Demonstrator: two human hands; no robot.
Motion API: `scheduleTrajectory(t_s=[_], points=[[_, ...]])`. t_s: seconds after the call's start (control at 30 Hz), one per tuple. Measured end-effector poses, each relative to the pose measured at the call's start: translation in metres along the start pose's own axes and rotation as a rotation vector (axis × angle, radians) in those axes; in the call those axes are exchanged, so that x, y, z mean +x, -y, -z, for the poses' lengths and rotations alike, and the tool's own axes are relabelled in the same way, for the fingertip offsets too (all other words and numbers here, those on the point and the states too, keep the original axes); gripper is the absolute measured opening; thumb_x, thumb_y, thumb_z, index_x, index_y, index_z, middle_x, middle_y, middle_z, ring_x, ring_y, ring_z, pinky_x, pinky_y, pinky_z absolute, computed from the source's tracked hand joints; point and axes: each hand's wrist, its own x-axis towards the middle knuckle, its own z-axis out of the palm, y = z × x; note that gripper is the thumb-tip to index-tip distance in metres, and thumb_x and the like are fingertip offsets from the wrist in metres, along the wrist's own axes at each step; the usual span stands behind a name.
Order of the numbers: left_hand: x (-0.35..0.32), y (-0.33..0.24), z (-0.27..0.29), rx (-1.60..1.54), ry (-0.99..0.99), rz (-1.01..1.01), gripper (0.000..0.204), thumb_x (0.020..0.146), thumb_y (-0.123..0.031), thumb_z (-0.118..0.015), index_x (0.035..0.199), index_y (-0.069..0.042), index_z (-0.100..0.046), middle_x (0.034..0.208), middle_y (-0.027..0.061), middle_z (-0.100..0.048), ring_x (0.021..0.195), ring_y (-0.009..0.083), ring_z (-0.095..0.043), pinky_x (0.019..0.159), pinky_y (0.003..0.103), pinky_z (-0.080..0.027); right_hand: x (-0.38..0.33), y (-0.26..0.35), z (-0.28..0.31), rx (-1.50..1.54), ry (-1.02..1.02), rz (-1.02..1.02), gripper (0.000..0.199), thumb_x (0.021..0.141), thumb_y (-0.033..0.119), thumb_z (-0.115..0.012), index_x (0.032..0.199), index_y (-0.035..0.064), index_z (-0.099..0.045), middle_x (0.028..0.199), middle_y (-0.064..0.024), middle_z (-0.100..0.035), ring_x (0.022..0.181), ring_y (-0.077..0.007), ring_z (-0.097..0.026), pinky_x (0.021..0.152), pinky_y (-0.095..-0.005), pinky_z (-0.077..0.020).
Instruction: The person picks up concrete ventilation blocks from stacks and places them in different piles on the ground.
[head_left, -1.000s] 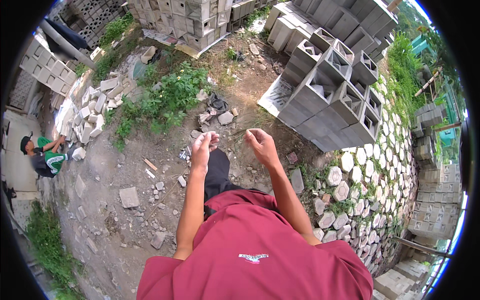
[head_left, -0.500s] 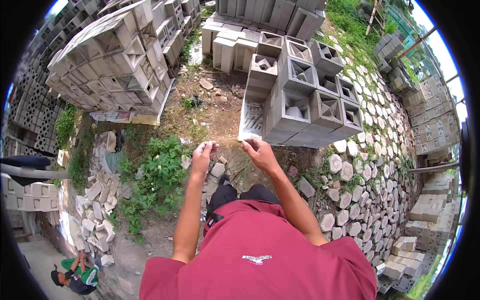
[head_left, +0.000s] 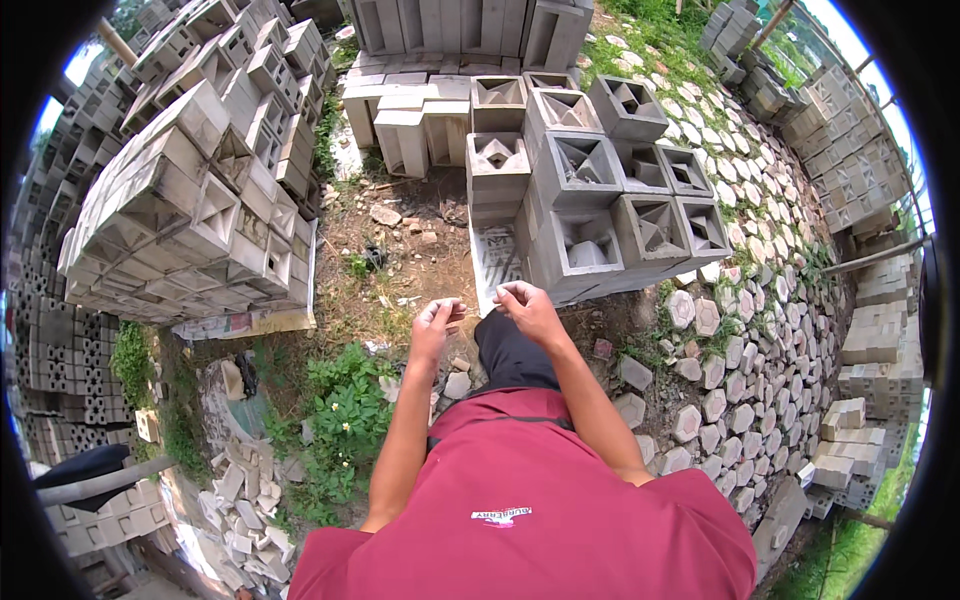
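Both hands are held up in front of my body, a short gap apart. My left hand [head_left: 437, 324] is closed, thumb and fingers curled to a pinch; whatever may be between them is too small to make out. Likewise closed, my right hand [head_left: 530, 310] has its fingertips together, and I cannot make out anything in them. Nearest to the right hand is a stack of grey concrete vent blocks [head_left: 585, 243], with triangular and diamond-shaped openings on top. A printed sheet [head_left: 492, 262] lies on the ground along the stack's left side.
A tall stack of vent blocks [head_left: 190, 205] stands at left. Leafy plants [head_left: 340, 415] grow nearer, beside broken rubble [head_left: 245, 510]. Hexagonal pavers [head_left: 740, 352] cover the ground at right. Larger concrete pieces [head_left: 405, 140] stand at the back, past bare dirt with stones [head_left: 385, 215].
My view has shifted as I step forward, one dark trouser leg now ahead. The block stack is nearer my right hand. Both hands stay raised and closed. The crouching person at lower left is out of view.
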Motion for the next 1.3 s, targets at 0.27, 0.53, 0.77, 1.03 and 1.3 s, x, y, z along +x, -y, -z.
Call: scheduleTrajectory(t_s=[0.27,0.53,0.77,1.03,1.3], points=[[0.094,-0.093,0.007,0.039,-0.058,-0.043,0.028,0.094,-0.028,-0.048,0.106,-0.006,-0.061,0.101,0.0072,-0.066,0.093,0.016,-0.062,0.078,0.03,-0.048,0.114,0.089,0.021,-0.616,0.111,0.31,0.038,0.085,0.027,-0.06,0.108,-0.0038,-0.059,0.098,-0.0232,-0.064,0.092,-0.0354,-0.062,0.081,-0.0385,-0.0486],[0.151,-0.184,0.004,-0.126,-0.124,-0.131,0.03,0.096,-0.024,-0.043,0.11,-0.002,-0.057,0.104,0.0099,-0.064,0.095,0.018,-0.061,0.082,0.033,-0.048,0.204,0.141,0.017,0.011,0.45,-0.167,0.045,0.086,0.037,-0.061,0.103,-0.0038,-0.061,0.096,-0.0182,-0.067,0.09,-0.0246,-0.065,0.077,-0.0326,-0.0492],[0.261,-0.197,0.025,-0.063,-0.006,0.048,0.032,0.095,-0.025,-0.044,0.112,-0.001,-0.057,0.105,0.0112,-0.064,0.098,0.0196,-0.06,0.082,0.033,-0.048,0.283,0.149,0.003,-0.305,0.172,-0.007,0.044,0.086,0.035,-0.061,0.105,-0.0049,-0.06,0.094,-0.0195,-0.067,0.087,-0.0262,-0.065,0.077,-0.0349,-0.0502],[0.411,-0.267,0.03,0.215,0.426,0.176,0.027,0.096,-0.026,-0.047,0.105,-0.005,-0.061,0.098,0.0047,-0.066,0.088,0.0108,-0.06,0.076,0.025,-0.045,0.364,0.107,0.0,-0.175,-0.315,-0.177,0.035,0.083,0.027,-0.062,0.1,-0.0034,-0.063,0.089,-0.0172,-0.067,0.084,-0.0248,-0.065,0.076,-0.034,-0.0495],[0.53,-0.29,0.027,0.528,0.624,0.282,0.031,0.095,-0.031,-0.048,0.108,-0.006,-0.06,0.104,0.0069,-0.065,0.092,0.0145,-0.06,0.078,0.029,-0.046,0.4,0.077,-0.044,0.296,-0.603,-0.191,0.024,0.091,0.018,-0.058,0.106,-0.0004,-0.059,0.091,-0.0051,-0.065,0.079,-0.0112,-0.059,0.071,-0.0258,-0.0478]])
